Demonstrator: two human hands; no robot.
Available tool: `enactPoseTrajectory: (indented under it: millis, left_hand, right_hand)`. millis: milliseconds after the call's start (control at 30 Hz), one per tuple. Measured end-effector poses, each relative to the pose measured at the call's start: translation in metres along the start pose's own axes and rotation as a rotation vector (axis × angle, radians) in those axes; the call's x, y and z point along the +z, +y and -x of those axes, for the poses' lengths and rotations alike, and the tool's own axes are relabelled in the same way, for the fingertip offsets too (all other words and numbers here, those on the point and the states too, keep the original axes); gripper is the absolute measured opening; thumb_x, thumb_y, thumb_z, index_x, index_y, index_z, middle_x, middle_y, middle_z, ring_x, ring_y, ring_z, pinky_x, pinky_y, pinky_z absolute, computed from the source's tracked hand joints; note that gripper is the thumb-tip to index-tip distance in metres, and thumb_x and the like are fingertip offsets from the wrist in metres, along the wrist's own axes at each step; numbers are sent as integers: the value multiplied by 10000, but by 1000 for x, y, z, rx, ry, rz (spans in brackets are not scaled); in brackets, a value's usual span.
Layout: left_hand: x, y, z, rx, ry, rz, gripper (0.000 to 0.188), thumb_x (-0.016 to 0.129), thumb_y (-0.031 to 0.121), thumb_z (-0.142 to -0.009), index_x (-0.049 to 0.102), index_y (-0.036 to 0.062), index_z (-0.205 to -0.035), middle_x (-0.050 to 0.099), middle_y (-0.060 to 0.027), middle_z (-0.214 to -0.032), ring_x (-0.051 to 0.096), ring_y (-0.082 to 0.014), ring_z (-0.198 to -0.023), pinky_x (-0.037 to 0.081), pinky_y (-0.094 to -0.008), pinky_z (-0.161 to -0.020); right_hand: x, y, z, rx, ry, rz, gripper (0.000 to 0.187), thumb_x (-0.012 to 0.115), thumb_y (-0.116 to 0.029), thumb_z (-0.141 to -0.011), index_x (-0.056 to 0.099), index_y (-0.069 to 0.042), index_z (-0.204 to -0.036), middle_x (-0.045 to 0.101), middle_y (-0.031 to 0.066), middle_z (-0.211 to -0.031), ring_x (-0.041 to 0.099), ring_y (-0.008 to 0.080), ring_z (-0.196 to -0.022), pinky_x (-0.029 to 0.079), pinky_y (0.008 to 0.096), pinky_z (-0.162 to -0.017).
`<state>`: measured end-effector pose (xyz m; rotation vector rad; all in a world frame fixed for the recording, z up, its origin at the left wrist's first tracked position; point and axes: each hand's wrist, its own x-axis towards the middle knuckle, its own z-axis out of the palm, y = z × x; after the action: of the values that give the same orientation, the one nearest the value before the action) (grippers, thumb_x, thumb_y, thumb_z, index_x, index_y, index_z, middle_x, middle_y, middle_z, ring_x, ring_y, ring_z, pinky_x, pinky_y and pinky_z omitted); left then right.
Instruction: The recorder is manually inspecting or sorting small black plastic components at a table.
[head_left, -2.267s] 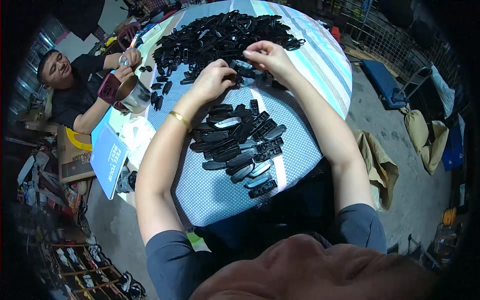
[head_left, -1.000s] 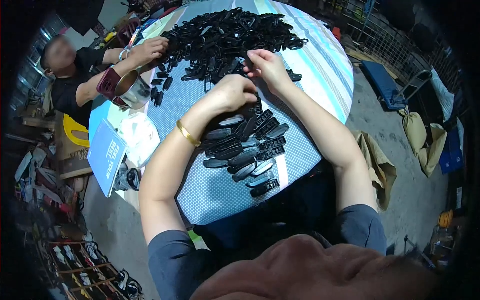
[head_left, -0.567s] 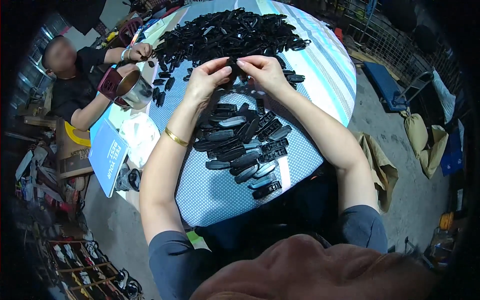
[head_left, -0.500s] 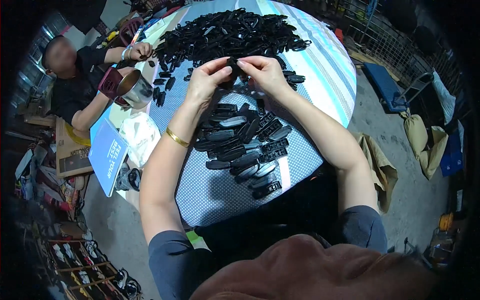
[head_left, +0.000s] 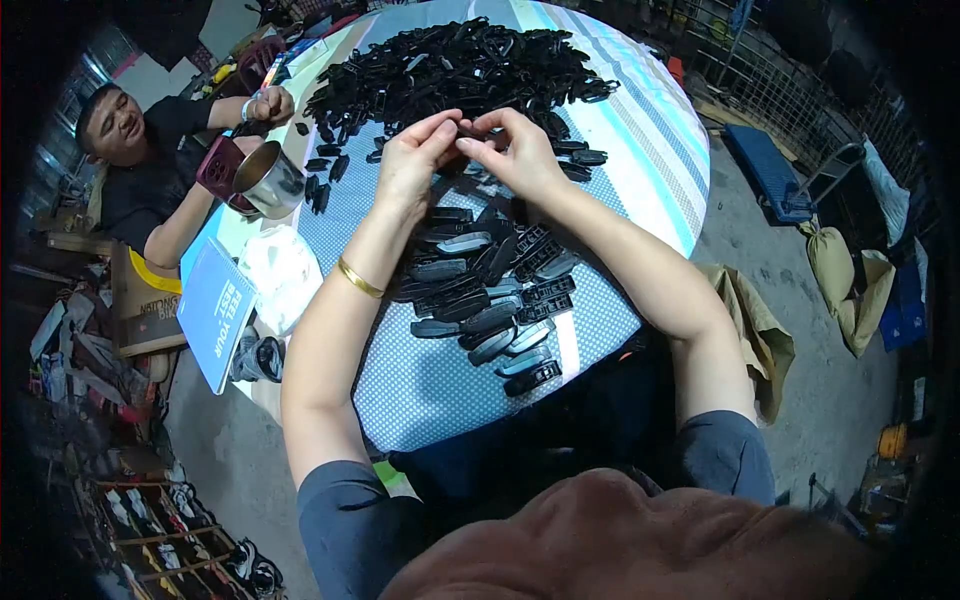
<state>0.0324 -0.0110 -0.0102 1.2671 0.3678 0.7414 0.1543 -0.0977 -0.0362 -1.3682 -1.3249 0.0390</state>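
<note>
My left hand [head_left: 408,165] and my right hand [head_left: 520,158] meet over the table between two heaps. The fingertips of both are closed around a small black plastic piece, mostly hidden by the fingers. Just below my hands lies a smaller group of black, oblong plastic pieces [head_left: 465,243], some with grey tops, others showing slotted undersides. Beyond my fingers spreads a large heap of similar black pieces [head_left: 450,75], with several strays along its left edge.
A co-worker's hand [head_left: 272,104] rests at the heap's left edge. Nearby are a steel mug [head_left: 272,180], a dark red phone [head_left: 216,168], a white plastic bag [head_left: 280,275] and a blue notebook [head_left: 213,310]. A blue platform trolley [head_left: 765,165] stands on the floor at right.
My right hand has shifted slightly left, its fingers curling closer to my left hand's. The black piece shows less between them. The co-worker's hand has moved slightly left, and their head has turned.
</note>
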Motion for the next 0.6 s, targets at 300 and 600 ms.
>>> enactPoseTrajectory:
  millis: [300,600]
  left_hand:
    - [-9,16,5,112,-175,-170,219,553,87,-823,604,7,-1021,629,-72,-919,573,-116,-831,451,-234,-757]
    - [18,62,32,-23,-699,-757,367,684,156,-718,591,42,-1053,586,6,-740,537,-69,-689,452,-208,-659]
  right_hand:
    - [-8,-11,-1,74,-240,18,248,634,-218,-778,639,-6,-906,614,17,-731,533,66,-637,427,211,-570]
    - [-90,72,-44,456,38,121,361,568,-376,-804,637,-56,-958,645,53,-832,596,116,-737,474,241,-636]
